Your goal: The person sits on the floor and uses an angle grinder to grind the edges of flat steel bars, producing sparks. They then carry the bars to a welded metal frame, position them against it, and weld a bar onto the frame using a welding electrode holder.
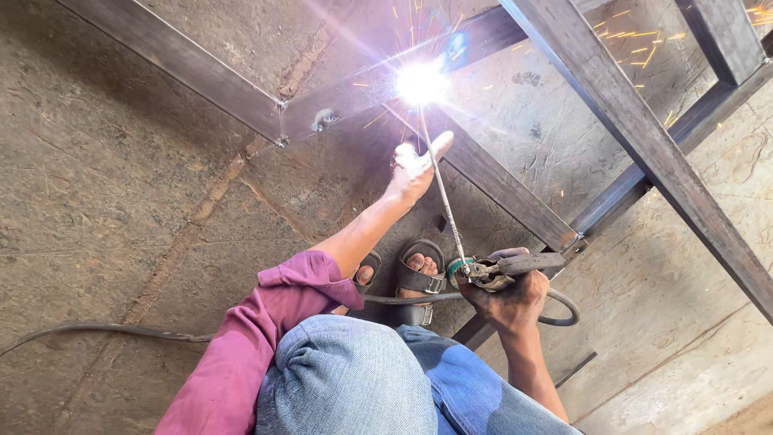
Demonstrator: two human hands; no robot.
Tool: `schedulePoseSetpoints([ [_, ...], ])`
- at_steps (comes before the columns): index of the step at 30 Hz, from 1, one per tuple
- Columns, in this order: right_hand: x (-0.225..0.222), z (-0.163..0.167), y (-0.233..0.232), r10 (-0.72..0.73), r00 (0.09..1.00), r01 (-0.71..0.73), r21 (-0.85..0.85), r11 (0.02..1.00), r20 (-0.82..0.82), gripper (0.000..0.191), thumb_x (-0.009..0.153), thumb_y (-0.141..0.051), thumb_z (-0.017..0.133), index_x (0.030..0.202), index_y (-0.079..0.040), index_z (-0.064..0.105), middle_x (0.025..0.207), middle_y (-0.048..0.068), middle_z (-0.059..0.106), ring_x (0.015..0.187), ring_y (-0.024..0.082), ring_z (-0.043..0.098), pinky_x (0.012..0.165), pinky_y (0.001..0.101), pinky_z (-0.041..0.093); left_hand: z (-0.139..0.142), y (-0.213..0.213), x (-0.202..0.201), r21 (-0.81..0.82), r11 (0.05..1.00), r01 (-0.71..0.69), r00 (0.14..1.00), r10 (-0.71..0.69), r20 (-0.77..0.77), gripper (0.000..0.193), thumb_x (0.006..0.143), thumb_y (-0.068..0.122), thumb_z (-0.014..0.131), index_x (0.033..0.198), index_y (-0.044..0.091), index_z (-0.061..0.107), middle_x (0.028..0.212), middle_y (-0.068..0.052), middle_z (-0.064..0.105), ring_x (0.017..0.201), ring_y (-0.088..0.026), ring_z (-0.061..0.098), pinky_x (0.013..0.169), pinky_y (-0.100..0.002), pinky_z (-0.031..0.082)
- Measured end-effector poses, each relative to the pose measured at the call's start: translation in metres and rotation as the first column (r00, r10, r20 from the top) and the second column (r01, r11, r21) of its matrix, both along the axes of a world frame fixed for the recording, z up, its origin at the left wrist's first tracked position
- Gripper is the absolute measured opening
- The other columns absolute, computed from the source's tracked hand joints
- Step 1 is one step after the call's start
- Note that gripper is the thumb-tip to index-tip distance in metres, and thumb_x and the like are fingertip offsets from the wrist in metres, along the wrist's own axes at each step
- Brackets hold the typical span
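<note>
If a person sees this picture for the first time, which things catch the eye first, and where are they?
First is the white, blinding welding arc with orange sparks, top centre, on the dark steel square-tube frame lying on the concrete floor. The thin grey welding rod runs down from it to the metal electrode holder gripped by the right hand. The left hand, in a magenta sleeve, steadies the rod just below the arc.

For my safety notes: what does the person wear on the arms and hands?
The left arm has a loose magenta cloth sleeve pushed up past the elbow; the right arm shows no sleeve. The left hand and right hand are bare: no gloves, rings or watch visible.
</note>
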State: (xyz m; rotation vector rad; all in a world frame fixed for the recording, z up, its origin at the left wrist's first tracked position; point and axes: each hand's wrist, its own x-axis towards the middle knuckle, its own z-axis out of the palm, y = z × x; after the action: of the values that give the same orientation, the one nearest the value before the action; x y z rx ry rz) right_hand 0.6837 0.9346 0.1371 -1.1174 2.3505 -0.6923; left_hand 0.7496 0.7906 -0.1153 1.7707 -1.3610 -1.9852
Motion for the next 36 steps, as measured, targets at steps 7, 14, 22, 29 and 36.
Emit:
schedulePoseSetpoints([
  [7,-0.001,-0.003,0.005,0.006,0.999,-0.005,0.018,1.000,-0.053,0.048,0.060,-0.025,0.095,0.092,-0.003,0.066,0.079,0.007,0.069,0.065,0.017,0.068,0.061,0.0309,0.053,-0.012,-0.001,-0.007,0.079,0.995,0.060,0.956,-0.035,-0.293,0.031,0.097,0.028,0.062,0.120,0.012,0.077,0.086,-0.019,0.065,0.077,-0.024,0.058,0.073,-0.037,0.048],
  [14,0.001,-0.011,0.011,-0.037,0.999,0.036,-0.054,0.998,-0.013,0.052,0.063,-0.024,0.097,0.096,-0.003,0.063,0.081,0.003,0.070,0.067,0.014,0.069,0.064,0.0285,0.055,0.028,-0.014,-0.005,-0.127,0.991,0.052,0.996,-0.061,-0.065,0.051,0.096,0.048,0.072,0.102,-0.002,0.077,0.088,-0.020,0.076,0.078,-0.030,0.070,0.077,-0.040,0.058],
  [22,-0.004,0.004,0.023,-0.089,0.994,0.094,-0.075,0.993,0.061,0.050,0.065,-0.020,0.093,0.100,0.001,0.064,0.080,0.005,0.065,0.069,0.015,0.065,0.063,0.0274,0.053,0.033,-0.015,-0.003,-0.159,0.978,-0.138,0.957,0.091,-0.274,0.062,0.086,0.059,0.075,0.092,-0.003,0.076,0.080,-0.012,0.076,0.070,-0.022,0.069,0.070,-0.039,0.056],
  [29,0.009,0.000,0.017,-0.067,0.991,0.071,-0.029,0.997,0.117,0.051,0.063,-0.022,0.092,0.099,0.000,0.063,0.078,0.004,0.068,0.067,0.014,0.066,0.064,0.0276,0.054,0.027,-0.009,0.005,-0.111,0.992,0.054,0.987,-0.070,-0.145,0.069,0.084,0.067,0.070,0.067,0.001,0.061,0.060,-0.008,0.061,0.057,-0.020,0.055,0.060,-0.039,0.050],
  [36,0.009,-0.003,0.007,0.050,0.996,-0.050,0.002,0.999,0.075,0.051,0.064,-0.025,0.091,0.099,-0.001,0.064,0.080,0.006,0.071,0.071,0.017,0.070,0.067,0.0298,0.056,0.021,0.008,0.007,0.145,0.989,-0.003,0.972,0.036,-0.231,0.076,0.088,0.073,0.066,0.070,-0.001,0.056,0.064,-0.005,0.048,0.065,-0.021,0.051,0.059,-0.043,0.046],
])
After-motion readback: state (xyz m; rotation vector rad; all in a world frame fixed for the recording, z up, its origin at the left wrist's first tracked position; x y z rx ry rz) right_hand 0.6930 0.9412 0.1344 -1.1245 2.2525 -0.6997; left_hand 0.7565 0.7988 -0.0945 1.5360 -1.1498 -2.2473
